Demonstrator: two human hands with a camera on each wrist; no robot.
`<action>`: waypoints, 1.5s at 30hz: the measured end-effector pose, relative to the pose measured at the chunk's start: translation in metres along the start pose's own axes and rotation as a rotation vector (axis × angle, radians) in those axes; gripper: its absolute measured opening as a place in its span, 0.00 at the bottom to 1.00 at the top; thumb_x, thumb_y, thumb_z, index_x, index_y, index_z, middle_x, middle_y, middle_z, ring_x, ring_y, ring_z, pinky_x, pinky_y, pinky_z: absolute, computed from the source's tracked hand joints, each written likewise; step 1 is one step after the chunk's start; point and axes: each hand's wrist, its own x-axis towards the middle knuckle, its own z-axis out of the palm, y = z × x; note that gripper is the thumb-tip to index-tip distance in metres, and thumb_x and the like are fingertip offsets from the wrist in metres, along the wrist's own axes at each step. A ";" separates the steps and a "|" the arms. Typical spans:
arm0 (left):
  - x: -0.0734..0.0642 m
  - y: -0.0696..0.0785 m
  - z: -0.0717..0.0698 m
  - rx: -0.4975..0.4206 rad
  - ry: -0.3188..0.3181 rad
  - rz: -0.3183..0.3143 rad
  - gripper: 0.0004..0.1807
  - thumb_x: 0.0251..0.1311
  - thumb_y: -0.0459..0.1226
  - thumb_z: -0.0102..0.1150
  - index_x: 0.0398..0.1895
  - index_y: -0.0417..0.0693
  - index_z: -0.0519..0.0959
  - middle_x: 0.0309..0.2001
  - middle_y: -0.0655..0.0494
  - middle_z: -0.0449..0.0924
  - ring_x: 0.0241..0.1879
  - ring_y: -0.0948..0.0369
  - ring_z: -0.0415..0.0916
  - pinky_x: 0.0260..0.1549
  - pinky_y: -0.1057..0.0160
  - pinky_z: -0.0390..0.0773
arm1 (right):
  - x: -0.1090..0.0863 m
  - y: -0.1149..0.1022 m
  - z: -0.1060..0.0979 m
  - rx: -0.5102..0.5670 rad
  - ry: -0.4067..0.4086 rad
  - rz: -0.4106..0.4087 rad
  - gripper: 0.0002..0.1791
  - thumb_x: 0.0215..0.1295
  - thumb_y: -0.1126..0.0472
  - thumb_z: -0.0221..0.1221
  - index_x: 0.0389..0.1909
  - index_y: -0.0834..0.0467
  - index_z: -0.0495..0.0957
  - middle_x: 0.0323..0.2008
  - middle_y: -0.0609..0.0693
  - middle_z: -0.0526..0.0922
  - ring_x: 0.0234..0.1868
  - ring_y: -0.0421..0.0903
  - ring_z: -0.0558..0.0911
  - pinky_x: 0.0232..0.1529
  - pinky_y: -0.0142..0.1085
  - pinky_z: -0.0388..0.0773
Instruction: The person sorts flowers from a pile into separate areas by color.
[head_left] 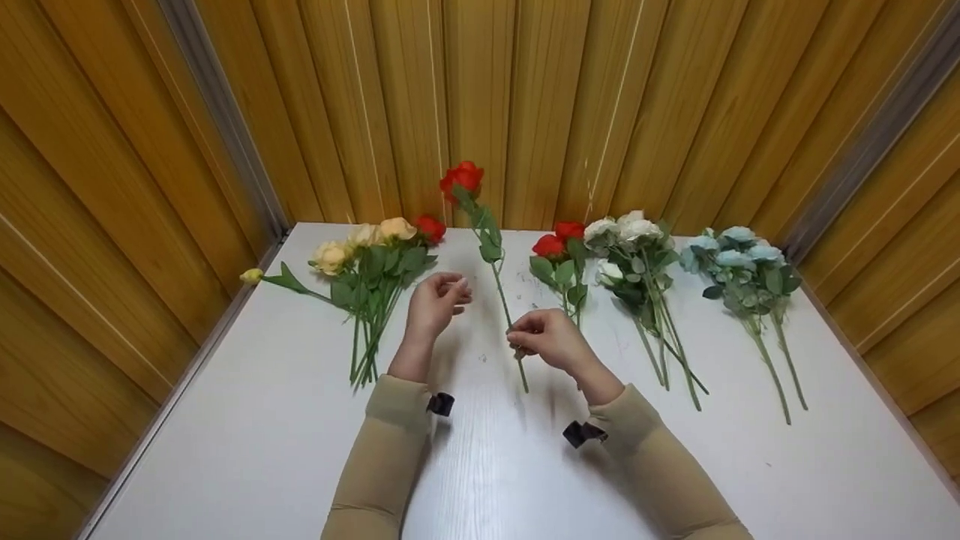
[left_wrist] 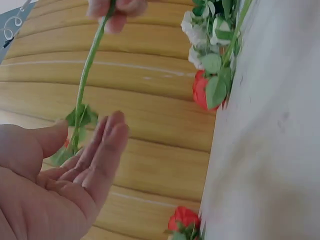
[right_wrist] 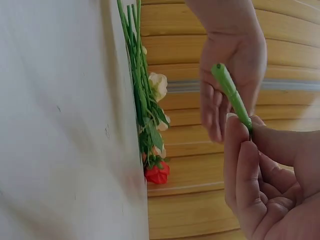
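A long-stemmed red rose (head_left: 461,178) is held up off the table, its bloom tilted toward the back wall. My right hand (head_left: 551,339) pinches its green stem (right_wrist: 232,96) low down, between thumb and fingers; the cut end sticks out past them in the right wrist view. Left of the stem, my left hand (head_left: 439,304) is raised with relaxed fingers and holds nothing. In the left wrist view that hand (left_wrist: 65,175) has its palm turned up, thumb apart from the fingers, with the rose's leaves (left_wrist: 82,116) showing beyond it.
On the white table (head_left: 480,465), cream roses (head_left: 364,236), one red rose (head_left: 430,229) and a yellow bud (head_left: 252,276) lie at left. Right of centre are red roses (head_left: 549,246), white roses (head_left: 630,229) and blue flowers (head_left: 739,251). A wood-patterned wall (head_left: 480,90) stands behind.
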 end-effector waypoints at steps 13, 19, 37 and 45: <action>0.014 -0.048 -0.065 0.790 0.210 -0.134 0.14 0.71 0.31 0.56 0.51 0.26 0.79 0.56 0.25 0.78 0.61 0.31 0.71 0.61 0.37 0.74 | 0.009 0.031 -0.055 -0.092 0.151 0.254 0.06 0.69 0.67 0.64 0.40 0.68 0.82 0.34 0.55 0.84 0.25 0.39 0.83 0.40 0.44 0.88; 0.014 -0.061 -0.072 0.801 0.194 -0.219 0.19 0.75 0.29 0.43 0.64 0.26 0.70 0.62 0.22 0.71 0.63 0.30 0.67 0.60 0.36 0.73 | 0.011 0.047 -0.065 -0.161 0.155 0.308 0.05 0.68 0.67 0.65 0.33 0.65 0.83 0.32 0.55 0.86 0.25 0.41 0.84 0.38 0.43 0.87; 0.010 -0.045 -0.079 0.643 0.147 -0.252 0.08 0.68 0.28 0.53 0.38 0.32 0.83 0.35 0.38 0.83 0.34 0.48 0.79 0.33 0.51 0.80 | 0.009 0.067 -0.063 -0.229 0.144 0.397 0.14 0.67 0.63 0.66 0.22 0.61 0.77 0.17 0.50 0.81 0.17 0.43 0.83 0.24 0.37 0.84; 0.017 -0.050 -0.078 0.152 0.001 -0.372 0.12 0.69 0.25 0.53 0.50 0.22 0.79 0.25 0.44 0.85 0.22 0.60 0.85 0.23 0.65 0.84 | 0.011 0.070 -0.064 -0.203 0.110 0.436 0.15 0.69 0.62 0.64 0.23 0.61 0.75 0.16 0.49 0.79 0.16 0.42 0.81 0.24 0.35 0.82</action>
